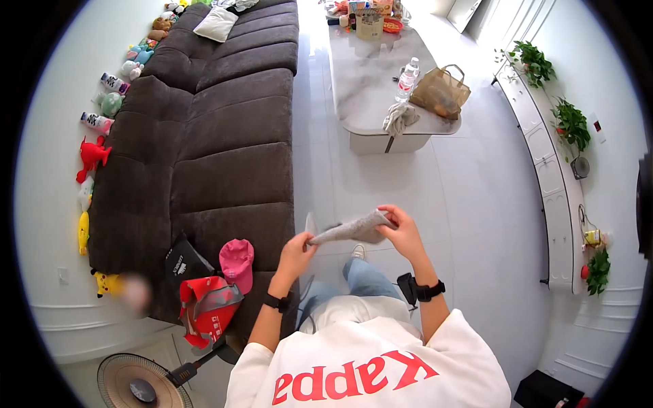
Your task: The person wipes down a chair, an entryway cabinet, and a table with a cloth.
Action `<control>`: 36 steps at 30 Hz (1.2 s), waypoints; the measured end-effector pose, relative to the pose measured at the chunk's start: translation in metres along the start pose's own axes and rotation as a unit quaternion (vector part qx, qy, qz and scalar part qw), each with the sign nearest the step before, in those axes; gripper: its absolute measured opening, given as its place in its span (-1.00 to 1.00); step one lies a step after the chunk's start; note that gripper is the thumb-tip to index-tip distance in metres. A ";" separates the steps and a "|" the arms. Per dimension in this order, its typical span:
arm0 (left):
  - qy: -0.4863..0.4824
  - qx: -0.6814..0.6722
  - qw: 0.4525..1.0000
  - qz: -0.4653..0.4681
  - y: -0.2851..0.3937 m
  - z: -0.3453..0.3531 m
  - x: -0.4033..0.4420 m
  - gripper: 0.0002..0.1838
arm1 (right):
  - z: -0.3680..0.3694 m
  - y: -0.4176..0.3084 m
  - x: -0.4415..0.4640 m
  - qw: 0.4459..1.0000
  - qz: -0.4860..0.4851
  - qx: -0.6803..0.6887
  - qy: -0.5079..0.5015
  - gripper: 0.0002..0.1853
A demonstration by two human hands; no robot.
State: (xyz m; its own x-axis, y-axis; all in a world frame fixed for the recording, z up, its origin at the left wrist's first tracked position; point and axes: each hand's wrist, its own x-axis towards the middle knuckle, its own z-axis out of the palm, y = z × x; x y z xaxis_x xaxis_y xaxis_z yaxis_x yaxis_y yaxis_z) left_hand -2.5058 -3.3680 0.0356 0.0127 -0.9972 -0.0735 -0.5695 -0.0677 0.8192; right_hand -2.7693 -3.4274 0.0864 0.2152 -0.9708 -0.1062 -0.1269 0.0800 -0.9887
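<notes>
The left hand [295, 256] and right hand [404, 234] are pinching a cloth [352, 230] between them, above the floor [476, 217]. Beyond, the surface [364, 75] is carrying a bottle [408, 80] and bag [441, 94]; a sofa [235, 149] (toys [93, 158] lining its back) is running along the left.

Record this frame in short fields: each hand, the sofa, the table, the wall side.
Left hand: holding one end of a grey cloth
Right hand: holding the cloth's other end
Sofa: pink cap and red bag at near end
Table: bottle beside brown bag
Right wall: white cabinet, green plants
</notes>
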 end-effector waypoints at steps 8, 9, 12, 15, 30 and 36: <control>-0.003 -0.045 0.999 0.001 -0.007 -0.015 0.144 -0.86 | -0.024 0.003 0.122 1.000 0.018 0.025 -0.003 -0.64; -0.020 -0.043 0.999 -0.008 -0.010 -0.018 0.161 -0.86 | -0.025 0.011 0.131 0.998 0.032 0.047 0.004 -0.65; -0.071 -0.038 0.997 0.007 -0.009 -0.030 0.224 -0.85 | -0.037 0.026 0.167 0.995 0.086 0.047 0.015 -0.65; -0.108 -0.062 0.992 -0.010 -0.010 -0.037 0.298 -0.85 | -0.045 0.038 0.218 0.995 0.092 -0.007 0.040 -0.67; -0.166 0.055 0.981 0.080 -0.095 0.044 0.676 -0.39 | -0.024 0.193 0.555 0.891 0.070 -0.401 0.203 -0.27; -0.149 0.149 0.974 0.080 -0.136 0.095 0.687 -0.38 | 0.009 0.212 0.623 0.879 0.115 -0.454 0.089 -0.23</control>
State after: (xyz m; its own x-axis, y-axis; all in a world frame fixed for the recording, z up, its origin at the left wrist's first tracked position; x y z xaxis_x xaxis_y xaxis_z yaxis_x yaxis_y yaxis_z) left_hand -2.4977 -4.0413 -0.1807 -0.3098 -0.9377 -0.1573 -0.7584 0.1440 0.6356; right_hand -2.6538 -4.0136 -0.1898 -0.0625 -0.9790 -0.1941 -0.8850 0.1443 -0.4426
